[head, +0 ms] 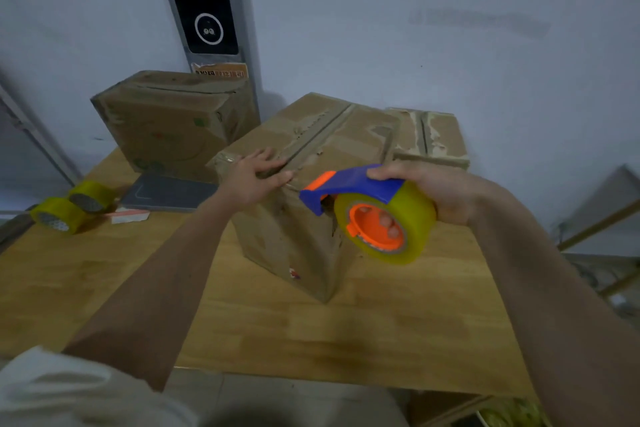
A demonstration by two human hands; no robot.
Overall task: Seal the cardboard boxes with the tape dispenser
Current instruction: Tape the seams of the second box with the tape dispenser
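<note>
The cardboard box (304,184) I am sealing stands in the middle of the wooden surface (398,329), one corner turned toward me, its top flaps meeting in a seam that runs away to the far right. My left hand (254,177) lies flat and open on the near end of that seam, fingers spread, pressing the flaps down. My right hand (429,194) is closed around the tape dispenser (374,211), thumb over the blue guard and fingertips showing through the orange core of the yellow roll; its blade end sits just beside the box's near top edge, right of my left hand. To do this well, I judge I should start the tape a little down the near side wall, keep the flaps pinched level, then draw the dispenser straight along the seam with steady pressure so the tape lies without wrinkles. A second box (173,121) stands far left against the wall, a third (433,135) just behind the first, and two spare tape rolls (72,206) lie at the left edge.
</note>
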